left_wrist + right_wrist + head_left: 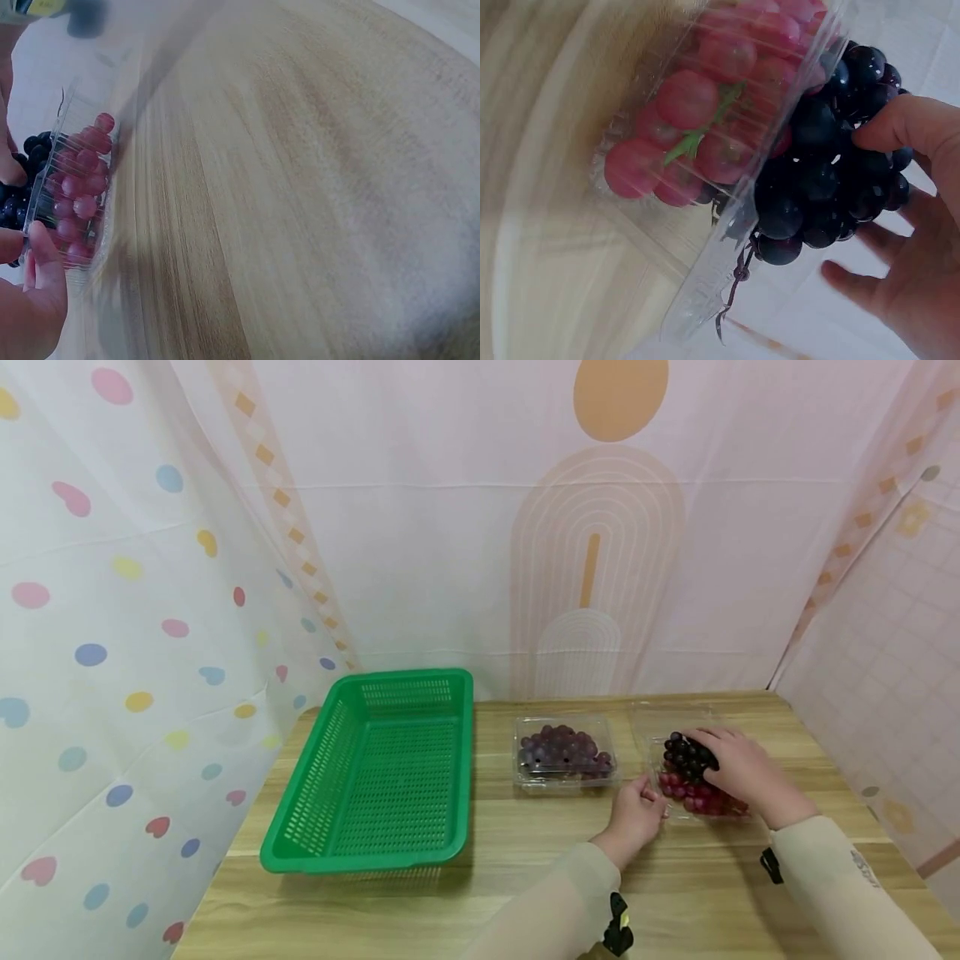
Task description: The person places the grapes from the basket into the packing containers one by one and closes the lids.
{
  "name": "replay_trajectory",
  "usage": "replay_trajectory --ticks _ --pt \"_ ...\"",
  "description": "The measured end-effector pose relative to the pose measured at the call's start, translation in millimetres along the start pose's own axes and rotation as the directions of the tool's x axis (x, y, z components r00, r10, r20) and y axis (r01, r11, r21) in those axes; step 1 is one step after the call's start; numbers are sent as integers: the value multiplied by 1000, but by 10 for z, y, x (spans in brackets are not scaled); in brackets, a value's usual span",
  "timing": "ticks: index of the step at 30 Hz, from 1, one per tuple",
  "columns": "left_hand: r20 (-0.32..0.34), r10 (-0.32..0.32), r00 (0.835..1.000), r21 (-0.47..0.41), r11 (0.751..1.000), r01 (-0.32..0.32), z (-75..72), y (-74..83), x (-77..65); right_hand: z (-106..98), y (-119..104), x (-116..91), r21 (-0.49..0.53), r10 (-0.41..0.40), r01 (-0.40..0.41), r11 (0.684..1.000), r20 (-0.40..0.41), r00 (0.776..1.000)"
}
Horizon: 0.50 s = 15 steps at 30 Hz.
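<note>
A clear plastic box (705,300) on the right of the table holds red grapes (693,795). On top of them, at the box's rim, is a bunch of dark grapes (684,758). My right hand (738,768) grips this dark bunch from the right, thumb against the berries; in the right wrist view a bare stem hangs from it. My left hand (636,814) pinches the box's near left edge between thumb and fingers, as the left wrist view (37,300) also shows. The box's lid stands folded back behind it.
Left of the hands sits a closed clear box (566,783) of purplish grapes. Farther left stands a green plastic basket (367,862) with slotted walls and nothing in it. A patterned curtain (420,568) rises behind the wooden table (495,852) and along both sides.
</note>
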<state>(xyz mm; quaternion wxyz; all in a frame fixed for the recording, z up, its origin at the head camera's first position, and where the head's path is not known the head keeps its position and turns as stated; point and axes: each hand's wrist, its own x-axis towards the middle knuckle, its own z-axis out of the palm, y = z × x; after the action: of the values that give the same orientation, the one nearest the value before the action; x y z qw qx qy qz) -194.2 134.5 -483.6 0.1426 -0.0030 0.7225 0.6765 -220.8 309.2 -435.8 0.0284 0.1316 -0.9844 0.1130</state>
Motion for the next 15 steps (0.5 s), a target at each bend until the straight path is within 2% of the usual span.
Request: replay_trajectory --ticks 5,10,15 --pt "-14 -15 1000 -24 1000 15 17 -5 15 52 27 80 62 -13 13 998 13 1000" --pt "-20 -20 1000 -33 999 20 24 -5 14 85 91 64 153 -16 27 988 -70 997" --pt "-14 -15 1000 -22 1000 15 23 0 -3 -21 93 -1 288 30 14 957 -148 989"
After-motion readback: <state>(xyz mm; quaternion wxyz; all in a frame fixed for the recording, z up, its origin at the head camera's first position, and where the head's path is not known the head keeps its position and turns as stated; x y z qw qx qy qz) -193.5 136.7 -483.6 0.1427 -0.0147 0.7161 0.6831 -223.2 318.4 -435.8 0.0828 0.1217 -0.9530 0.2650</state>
